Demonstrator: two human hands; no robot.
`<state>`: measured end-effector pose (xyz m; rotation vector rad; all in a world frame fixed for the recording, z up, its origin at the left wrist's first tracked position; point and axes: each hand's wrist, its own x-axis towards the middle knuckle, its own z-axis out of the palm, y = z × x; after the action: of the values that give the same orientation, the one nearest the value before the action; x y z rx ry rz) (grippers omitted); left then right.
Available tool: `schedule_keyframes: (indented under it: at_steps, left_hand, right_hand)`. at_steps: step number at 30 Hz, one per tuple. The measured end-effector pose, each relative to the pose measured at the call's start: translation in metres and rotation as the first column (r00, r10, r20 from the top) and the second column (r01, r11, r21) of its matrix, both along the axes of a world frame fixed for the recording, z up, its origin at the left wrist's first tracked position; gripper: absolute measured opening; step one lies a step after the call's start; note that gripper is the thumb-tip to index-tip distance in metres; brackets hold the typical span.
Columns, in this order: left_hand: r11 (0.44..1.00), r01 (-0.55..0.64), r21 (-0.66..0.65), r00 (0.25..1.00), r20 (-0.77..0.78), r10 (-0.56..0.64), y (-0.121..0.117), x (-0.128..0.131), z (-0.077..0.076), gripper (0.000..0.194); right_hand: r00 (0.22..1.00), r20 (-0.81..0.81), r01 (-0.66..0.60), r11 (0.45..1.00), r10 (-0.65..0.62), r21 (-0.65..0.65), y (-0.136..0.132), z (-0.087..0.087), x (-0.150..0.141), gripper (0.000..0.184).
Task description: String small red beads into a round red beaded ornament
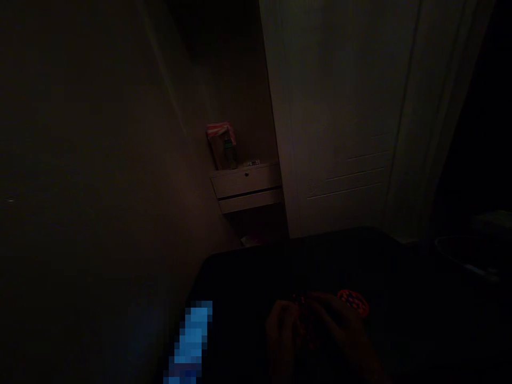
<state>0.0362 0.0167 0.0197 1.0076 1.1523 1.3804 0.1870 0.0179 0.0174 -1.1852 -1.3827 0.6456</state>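
In very dim light my left hand [283, 328] and my right hand [346, 328] are close together, low in the head view. Their fingers are curled in toward each other around a dark thing with small red spots [302, 301]. What kind of thing it is cannot be made out, as the fingers and the dark hide most of it. Just beyond my right hand lies a round, flat thing with an orange-red rim and a spotted pattern [353, 303], resting on the dark surface [248, 298].
A bright blue, pixelated screen-like patch [192, 341] is at the lower left. Behind the surface are a drawer unit [250, 182] holding a bottle [229, 154] and a red-striped cloth-like item [219, 129], and a pale panelled door [336, 106]. A wall [80, 160] runs along the left.
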Motion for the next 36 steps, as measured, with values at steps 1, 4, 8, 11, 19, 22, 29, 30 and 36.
schedule_keyframes:
  at_steps: [1,4,8,11,19,22,29,30,36]
  left_hand:
    - [1.000,0.002,0.001,1.000,-0.004,-0.002,0.000,0.000,0.000,0.042]
    - [1.000,0.015,-0.008,1.000,-0.010,-0.015,0.000,0.000,-0.001,0.040]
    - [1.000,-0.009,-0.014,1.000,-0.017,0.009,-0.001,0.001,0.001,0.041]
    - [1.000,0.004,-0.026,1.000,-0.010,-0.004,-0.001,0.001,0.003,0.041]
    - [1.000,0.024,0.001,0.999,-0.033,-0.024,-0.001,0.000,0.001,0.037]
    - [1.000,0.018,-0.009,0.999,-0.032,-0.019,-0.001,0.000,0.001,0.037]
    - [1.000,0.008,-0.008,0.999,-0.047,-0.008,0.000,0.000,0.002,0.039]
    - [1.000,0.001,-0.006,0.999,-0.048,-0.001,0.000,0.000,0.002,0.040]
    - [1.000,0.009,-0.013,0.999,-0.035,-0.009,-0.001,-0.001,0.002,0.042]
  right_hand:
    - [1.000,0.006,-0.009,1.000,0.009,0.009,0.000,0.000,0.000,0.029]
    - [1.000,0.017,-0.009,1.000,0.009,0.013,0.001,-0.001,0.000,0.026]
    - [1.000,0.014,0.015,1.000,-0.015,-0.014,0.002,-0.003,0.000,0.022]
    - [1.000,0.015,0.014,0.999,-0.013,-0.042,0.002,-0.002,0.001,0.020]
    - [1.000,0.007,0.019,0.997,-0.018,-0.073,0.001,0.006,0.000,0.028]
    - [0.999,-0.031,0.034,0.994,-0.037,-0.103,0.000,0.007,-0.001,0.026]
    - [0.998,-0.052,0.033,0.995,-0.038,-0.092,0.002,0.001,0.000,0.018]
    - [0.998,-0.051,0.029,0.995,-0.034,-0.093,0.001,0.000,0.000,0.018]
    - [0.999,-0.028,0.019,0.996,-0.021,-0.092,0.001,-0.005,0.002,0.026]
